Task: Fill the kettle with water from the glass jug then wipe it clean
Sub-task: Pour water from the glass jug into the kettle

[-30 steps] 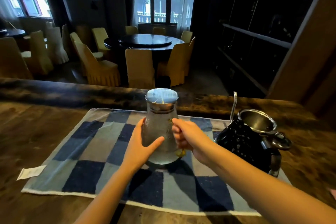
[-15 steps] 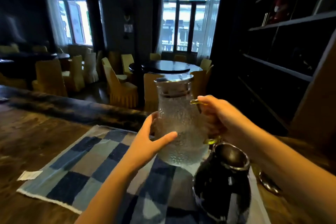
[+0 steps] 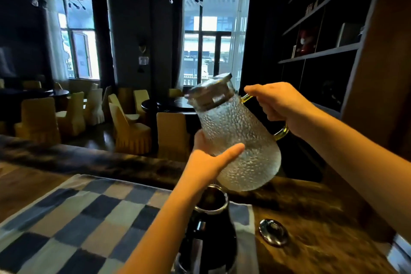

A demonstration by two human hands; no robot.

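Hammered glass jug (image 3: pixel 240 140) held in air directly above the open mouth of the dark kettle (image 3: pixel 211 229), which stands on the blue checked cloth (image 3: pixel 77 218); the jug's textured wall hides any water level, and the kettle interior is too dark to read. Jug's long axis tilted: metal-lidded top (image 3: pixel 210 93) up and left, base down and right. Right hand (image 3: pixel 280 104) grips the yellow-tinted handle (image 3: pixel 282 133), left hand (image 3: pixel 206 162) cups the jug body with thumb across the front; kettle lid (image 3: pixel 273 234) lies on the wooden counter (image 3: pixel 311 211) just beside the kettle.
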